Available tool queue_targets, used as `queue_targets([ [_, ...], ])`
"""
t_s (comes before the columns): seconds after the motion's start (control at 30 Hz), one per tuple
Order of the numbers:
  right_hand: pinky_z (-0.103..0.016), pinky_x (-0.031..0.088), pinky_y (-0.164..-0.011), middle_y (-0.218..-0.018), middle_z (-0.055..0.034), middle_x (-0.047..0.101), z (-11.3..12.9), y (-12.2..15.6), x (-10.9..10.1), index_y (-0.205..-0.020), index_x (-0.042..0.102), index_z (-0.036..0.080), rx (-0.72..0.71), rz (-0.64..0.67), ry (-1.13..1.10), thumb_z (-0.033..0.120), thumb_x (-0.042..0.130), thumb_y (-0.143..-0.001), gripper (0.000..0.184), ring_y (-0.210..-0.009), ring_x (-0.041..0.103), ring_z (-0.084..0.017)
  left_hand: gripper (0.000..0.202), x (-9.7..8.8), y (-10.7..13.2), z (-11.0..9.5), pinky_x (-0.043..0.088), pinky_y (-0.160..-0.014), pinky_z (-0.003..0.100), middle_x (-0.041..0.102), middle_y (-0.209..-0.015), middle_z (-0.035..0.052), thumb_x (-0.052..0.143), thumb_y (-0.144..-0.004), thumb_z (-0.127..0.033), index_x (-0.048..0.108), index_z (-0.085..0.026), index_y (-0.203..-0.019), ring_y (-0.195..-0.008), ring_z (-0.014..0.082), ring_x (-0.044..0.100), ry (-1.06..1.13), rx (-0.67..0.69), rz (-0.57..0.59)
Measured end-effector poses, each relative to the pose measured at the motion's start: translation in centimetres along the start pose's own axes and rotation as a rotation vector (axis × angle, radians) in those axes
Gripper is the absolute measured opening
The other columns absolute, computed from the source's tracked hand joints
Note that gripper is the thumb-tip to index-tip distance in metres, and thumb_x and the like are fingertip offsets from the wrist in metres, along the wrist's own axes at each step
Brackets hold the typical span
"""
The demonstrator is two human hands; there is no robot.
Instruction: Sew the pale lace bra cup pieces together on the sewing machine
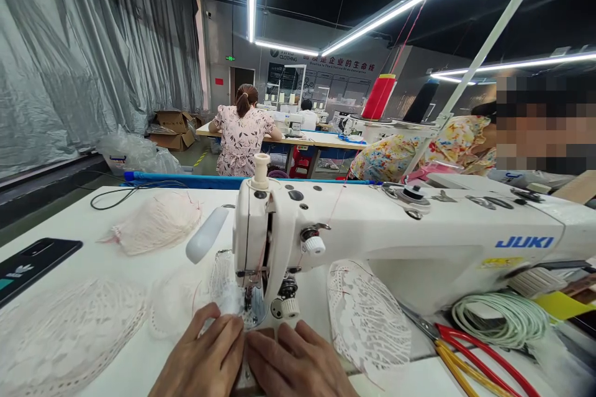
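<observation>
Both my hands rest at the front of a white JUKI sewing machine, just before its needle and presser foot. My left hand has its fingers bent and pressed together at the edge of a white lace piece, which lies left of and by the foot. Close beside it, my right hand is closed, fingertips down on the machine bed; what lies under them is hidden. Another lace piece lies flat to the right. Pink thread runs down the machine head to the needle.
Lace pieces, a gathered lace cup and a phone lie left. At right are red-and-yellow-handled scissors and coiled pale green cord. A red thread cone stands behind. Several people sit beyond.
</observation>
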State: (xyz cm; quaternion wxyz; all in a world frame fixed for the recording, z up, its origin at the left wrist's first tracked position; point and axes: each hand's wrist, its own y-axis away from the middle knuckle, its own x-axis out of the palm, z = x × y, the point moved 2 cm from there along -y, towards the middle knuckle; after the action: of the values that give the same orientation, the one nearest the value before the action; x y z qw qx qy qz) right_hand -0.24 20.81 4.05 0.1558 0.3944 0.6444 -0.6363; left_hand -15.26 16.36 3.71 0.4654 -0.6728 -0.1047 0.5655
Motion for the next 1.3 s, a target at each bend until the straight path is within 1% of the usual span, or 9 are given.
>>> queue_targets([
  [0.1,-0.029,0.025,-0.050,-0.093,0.0019,0.069,0.1,0.1,0.2,-0.088,0.063,0.015,-0.001,-0.016,0.015,0.019,0.034,-0.097,0.031,-0.060,0.047,-0.013,0.039,0.8,0.8,0.2,0.033,-0.082,0.033,0.066,-0.076,0.0023,0.029,-0.086,0.001,0.062,-0.018,-0.080,-0.066,0.0151,0.058,-0.020,-0.013,0.034],
  [0.23,-0.029,0.025,-0.050,-0.096,-0.0010,0.068,-0.2,0.3,0.6,-0.092,0.062,0.016,-0.014,-0.013,0.031,0.035,0.023,-0.100,0.044,-0.060,0.047,-0.013,0.031,1.6,1.9,0.7,0.033,-0.089,0.036,0.064,-0.081,0.0033,0.036,-0.084,-0.002,0.062,-0.018,-0.087,-0.076,0.0183,0.058,-0.048,-0.043,0.098],
  [0.43,-0.030,0.026,-0.051,-0.098,-0.0023,0.068,-0.4,0.6,1.2,-0.090,0.063,0.016,-0.010,-0.038,0.022,0.050,0.008,-0.097,0.065,-0.060,0.047,-0.015,0.023,1.2,1.5,1.3,0.033,-0.096,0.040,0.064,-0.088,0.0049,0.042,-0.084,-0.008,0.062,-0.018,-0.089,-0.087,0.0204,0.058,-0.022,-0.075,0.187],
  [0.77,-0.029,0.037,-0.060,-0.104,-0.0071,0.066,-0.7,1.3,1.6,-0.104,0.060,0.018,0.021,0.103,0.014,0.062,0.012,-0.090,0.066,-0.072,0.054,-0.017,0.026,1.4,1.8,2.1,0.018,-0.105,0.037,0.064,-0.111,0.0079,0.046,-0.090,-0.017,0.053,-0.014,-0.115,-0.107,0.0178,0.054,-0.040,-0.020,0.226],
  [0.87,-0.029,0.040,-0.061,-0.101,-0.0085,0.066,-0.8,0.9,0.9,-0.107,0.058,0.016,0.001,0.136,-0.008,0.059,0.020,-0.092,0.059,-0.072,0.055,-0.018,0.028,0.2,1.5,2.9,0.017,-0.105,0.037,0.064,-0.111,0.0061,0.043,-0.089,-0.010,0.051,-0.017,-0.115,-0.106,0.0156,0.055,0.025,-0.029,0.251],
  [1.0,-0.030,0.042,-0.060,-0.092,-0.0087,0.067,-1.0,0.4,-0.1,-0.109,0.056,0.014,0.001,0.141,-0.103,0.050,0.024,-0.096,0.050,-0.072,0.056,-0.019,0.037,-3.4,1.4,6.1,0.018,-0.100,0.047,0.063,-0.114,0.0052,0.044,-0.081,-0.004,0.051,-0.022,-0.113,-0.105,0.0202,0.056,0.007,-0.178,0.287],
  [1.1,-0.032,0.042,-0.064,-0.090,-0.0088,0.066,-0.6,-0.2,-0.7,-0.107,0.057,0.014,0.038,0.113,-0.146,0.046,0.027,-0.096,0.045,-0.074,0.056,-0.020,0.019,-5.6,1.6,7.3,0.025,-0.090,0.042,0.065,-0.092,-0.0006,0.047,-0.082,-0.007,0.058,-0.021,-0.087,-0.080,0.0160,0.060,0.037,-0.224,0.379],
  [1.2,-0.035,0.040,-0.073,-0.101,-0.0104,0.064,0.6,-1.3,-1.2,-0.113,0.054,0.015,0.013,0.125,-0.179,0.050,0.029,-0.095,0.047,-0.083,0.056,-0.022,0.032,-6.6,1.5,5.3,0.029,-0.073,0.033,0.058,-0.069,-0.0040,0.033,-0.087,-0.003,0.051,-0.018,-0.066,-0.059,0.0122,0.052,0.088,-0.175,0.386],
  [1.3,-0.038,0.037,-0.081,-0.108,-0.0104,0.062,2.6,-2.5,-1.9,-0.122,0.048,0.015,-0.025,0.249,-0.237,0.054,0.048,-0.087,0.053,-0.094,0.054,-0.023,0.034,-7.4,1.6,1.4,0.030,-0.068,0.031,0.054,-0.064,-0.0034,0.029,-0.087,-0.002,0.050,-0.019,-0.066,-0.055,0.0128,0.049,0.185,-0.138,0.339],
])
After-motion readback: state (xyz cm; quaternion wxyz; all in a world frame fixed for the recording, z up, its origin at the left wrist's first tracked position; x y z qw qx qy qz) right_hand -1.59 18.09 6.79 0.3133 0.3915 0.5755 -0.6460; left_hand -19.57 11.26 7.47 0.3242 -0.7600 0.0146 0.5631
